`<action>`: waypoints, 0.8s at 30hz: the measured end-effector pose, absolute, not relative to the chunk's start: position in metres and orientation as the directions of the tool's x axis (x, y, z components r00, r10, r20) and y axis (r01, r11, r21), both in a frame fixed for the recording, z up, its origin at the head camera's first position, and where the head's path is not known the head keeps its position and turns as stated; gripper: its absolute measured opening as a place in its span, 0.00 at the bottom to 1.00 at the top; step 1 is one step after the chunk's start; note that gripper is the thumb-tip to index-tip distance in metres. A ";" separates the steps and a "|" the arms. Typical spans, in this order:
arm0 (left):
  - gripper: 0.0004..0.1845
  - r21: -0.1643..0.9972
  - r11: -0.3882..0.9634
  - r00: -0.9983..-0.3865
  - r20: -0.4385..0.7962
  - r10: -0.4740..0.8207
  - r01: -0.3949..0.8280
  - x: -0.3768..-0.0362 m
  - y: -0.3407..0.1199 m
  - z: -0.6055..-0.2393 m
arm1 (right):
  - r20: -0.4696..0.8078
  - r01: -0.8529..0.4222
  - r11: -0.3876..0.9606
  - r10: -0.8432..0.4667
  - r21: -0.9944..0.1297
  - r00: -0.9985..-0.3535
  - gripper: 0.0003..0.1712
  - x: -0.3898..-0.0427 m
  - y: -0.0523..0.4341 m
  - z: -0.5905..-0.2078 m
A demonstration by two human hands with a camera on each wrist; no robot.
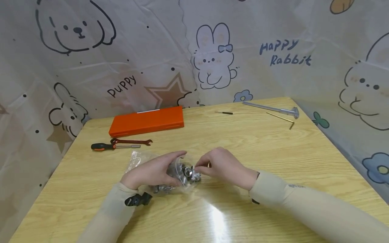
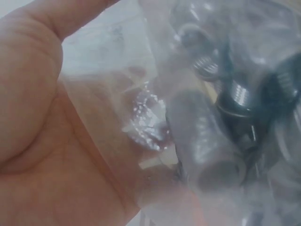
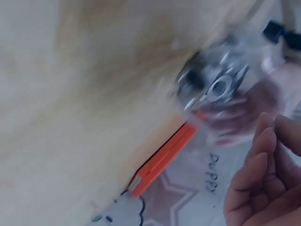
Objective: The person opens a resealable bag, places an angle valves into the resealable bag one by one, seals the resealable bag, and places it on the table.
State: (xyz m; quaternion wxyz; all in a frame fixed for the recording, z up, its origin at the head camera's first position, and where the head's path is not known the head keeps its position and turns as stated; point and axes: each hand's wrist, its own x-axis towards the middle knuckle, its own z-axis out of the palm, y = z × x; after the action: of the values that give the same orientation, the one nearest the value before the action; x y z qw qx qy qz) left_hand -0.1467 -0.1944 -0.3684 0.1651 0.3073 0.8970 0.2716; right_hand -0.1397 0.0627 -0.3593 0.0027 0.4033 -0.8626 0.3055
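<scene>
A clear plastic bag (image 1: 136, 161) of shiny metal fittings (image 1: 192, 175) lies on the table in the head view. My left hand (image 1: 155, 172) holds the bag from its left side, thumb and fingers spread round it. Through the plastic in the left wrist view, a grey cylindrical sleeve (image 2: 202, 141) and threaded parts (image 2: 235, 96) show. My right hand (image 1: 223, 167) is at the bag's right end, thumb and forefinger brought together beside the metal pieces. In the right wrist view its fingertips overlap the bag's film; I cannot tell whether they pinch anything.
An orange case (image 1: 147, 121) stands at the back left. Before it lie a red wrench (image 1: 132, 142) and a black-handled driver (image 1: 103, 146). At the back right are a small screwdriver (image 1: 226, 113), a caliper (image 1: 270, 108) and an L-shaped key (image 1: 281, 117). A printed cloth (image 1: 252, 74) hangs behind.
</scene>
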 end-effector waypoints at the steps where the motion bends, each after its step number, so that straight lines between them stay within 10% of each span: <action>1: 0.54 0.590 0.662 -0.755 -0.129 0.643 0.463 -0.147 -0.194 -0.368 | 0.253 -0.692 0.477 -0.693 -0.542 -0.675 0.05 -0.135 0.064 -0.359; 12: 0.56 0.598 0.686 -0.713 -0.255 0.654 0.415 -0.154 -0.200 -0.350 | 0.157 -0.566 0.499 -0.644 -0.656 -0.749 0.10 -0.100 0.046 -0.377; 24: 0.19 0.517 0.702 -0.626 -0.352 0.696 0.490 -0.222 -0.175 -0.339 | 0.168 -0.577 0.513 -0.637 -0.636 -0.752 0.03 -0.095 0.035 -0.381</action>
State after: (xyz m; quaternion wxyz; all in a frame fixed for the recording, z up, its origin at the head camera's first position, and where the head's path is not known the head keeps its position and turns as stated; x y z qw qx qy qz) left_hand -0.2222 -0.1745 -0.3391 0.2719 0.3363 0.8816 0.1893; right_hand -0.0948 0.0347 -0.3810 -0.0434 0.3495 -0.8686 0.3486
